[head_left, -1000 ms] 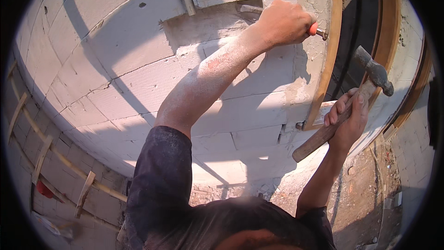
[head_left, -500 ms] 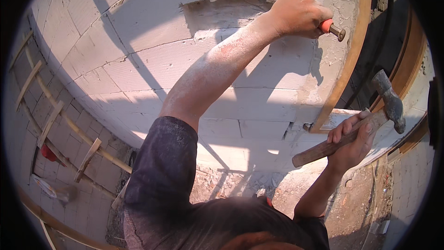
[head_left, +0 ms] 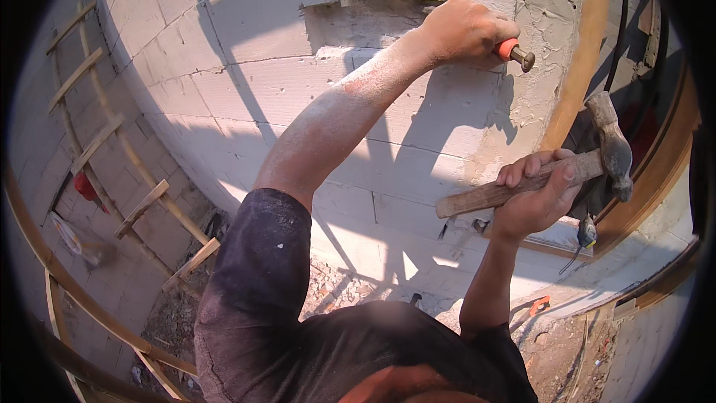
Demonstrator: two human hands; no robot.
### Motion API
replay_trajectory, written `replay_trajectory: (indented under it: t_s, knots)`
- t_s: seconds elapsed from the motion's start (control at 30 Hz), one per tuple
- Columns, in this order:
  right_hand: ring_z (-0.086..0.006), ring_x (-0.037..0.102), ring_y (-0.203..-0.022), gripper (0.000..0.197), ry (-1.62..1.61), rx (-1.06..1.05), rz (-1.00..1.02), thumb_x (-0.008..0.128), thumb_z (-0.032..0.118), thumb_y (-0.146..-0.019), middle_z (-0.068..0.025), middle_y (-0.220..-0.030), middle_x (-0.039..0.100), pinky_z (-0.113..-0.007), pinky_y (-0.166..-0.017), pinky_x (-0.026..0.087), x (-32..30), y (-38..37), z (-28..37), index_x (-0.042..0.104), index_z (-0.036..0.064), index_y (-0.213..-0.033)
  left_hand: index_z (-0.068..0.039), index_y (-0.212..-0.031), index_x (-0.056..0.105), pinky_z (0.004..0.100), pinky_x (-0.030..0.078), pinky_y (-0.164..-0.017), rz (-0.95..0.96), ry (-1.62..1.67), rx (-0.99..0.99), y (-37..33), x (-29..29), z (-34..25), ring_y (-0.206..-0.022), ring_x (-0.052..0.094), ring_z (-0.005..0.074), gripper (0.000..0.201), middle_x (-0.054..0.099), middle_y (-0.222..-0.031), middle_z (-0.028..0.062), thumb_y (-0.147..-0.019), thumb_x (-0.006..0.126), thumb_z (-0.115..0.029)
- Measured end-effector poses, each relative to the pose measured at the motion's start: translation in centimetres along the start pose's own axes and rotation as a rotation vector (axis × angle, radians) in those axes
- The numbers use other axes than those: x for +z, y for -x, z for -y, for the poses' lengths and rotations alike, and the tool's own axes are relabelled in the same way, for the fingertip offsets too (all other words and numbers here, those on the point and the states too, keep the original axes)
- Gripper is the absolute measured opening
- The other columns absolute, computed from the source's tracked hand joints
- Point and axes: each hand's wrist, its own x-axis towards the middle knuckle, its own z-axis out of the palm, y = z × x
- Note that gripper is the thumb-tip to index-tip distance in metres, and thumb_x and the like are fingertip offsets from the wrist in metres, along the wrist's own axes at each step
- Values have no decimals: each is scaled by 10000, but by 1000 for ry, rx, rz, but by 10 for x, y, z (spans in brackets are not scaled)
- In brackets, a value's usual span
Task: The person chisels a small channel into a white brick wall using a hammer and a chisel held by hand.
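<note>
Hands apart here: up at one o'clock the left hand (head_left: 466, 31) clamps round a chisel (head_left: 508, 50), orange handle end and metal butt poking out toward four, by a recess (head_left: 335, 26) in the block wall (head_left: 261, 97). Over at three, the right hand (head_left: 533, 205) wraps a hammer (head_left: 591, 166) mid-shaft. That head looks weighty, so the shaft's tail, toward nine, should swing fullest; the chisel seems stiff, best gripped below its butt. Recess edges sit close to the left fist; a timber frame (head_left: 583, 45) flanks it at two, open room between the hands.
</note>
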Motion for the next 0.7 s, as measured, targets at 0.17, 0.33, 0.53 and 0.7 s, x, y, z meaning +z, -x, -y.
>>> replay_trajectory:
  t_s: [0.17, 0.33, 0.53, 0.7]
  knots:
    - [-126, 462, -469, 271, 288, 330, 285, 403, 314, -1092, -54, -707, 460, -291, -404, 444, -13, -24, 9, 437, 45, -1084, -165, -832, 609, 415, 512, -568, 62, -11, -12, 4, 0, -3, -704, 674, 270, 196, 656, -749, 18, -748, 763, -252]
    - [-98, 461, -458, 258, 225, 70, 108, 422, 306, -1094, -43, -708, 468, -257, -403, 421, 1, -13, -1, 469, 54, -1062, -163, -886, 621, 400, 524, -605, 92, 3, -6, 4, -4, -6, -747, 680, 265, 184, 659, -796, 11, -756, 742, -209]
    - [-112, 471, -481, 279, 240, 193, 247, 418, 311, -1091, -50, -729, 465, -266, -424, 438, -31, -21, 28, 467, 37, -1101, -157, -897, 625, 393, 508, -580, -42, -81, -20, 17, 1, -25, -764, 669, 262, 178, 647, -801, 12, -776, 740, -219]
    - [-124, 478, -485, 309, 145, 76, 164, 405, 317, -1086, -80, -735, 466, -274, -433, 452, -34, -11, 36, 442, 14, -1132, -144, -806, 616, 389, 463, -544, 1, 13, -92, 14, -9, -26, -687, 647, 247, 169, 620, -714, 14, -804, 749, -250]
